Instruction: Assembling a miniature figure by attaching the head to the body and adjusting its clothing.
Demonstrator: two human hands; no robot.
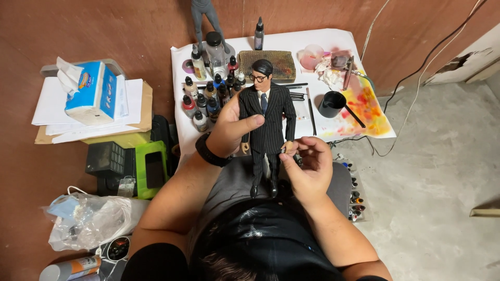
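Observation:
A doll-sized figure (266, 117) in a dark pinstriped suit, tie and glasses stands upright at the middle of the head view. My left hand (232, 130), with a black band on the wrist, grips the figure around its torso from the left, thumb across the chest. My right hand (308, 166) pinches the figure's small hand at the lower right with thumb and fingertips. The figure's black shoes rest near my lap.
A white sheet (333, 39) carries several small paint bottles (208, 96), a black cup (332, 103), brushes (310, 109), a stained pad (273, 62) and colourful paint smears. At the left lie a tissue pack (91, 93) on papers, a green device (151, 169) and a plastic bag (88, 218).

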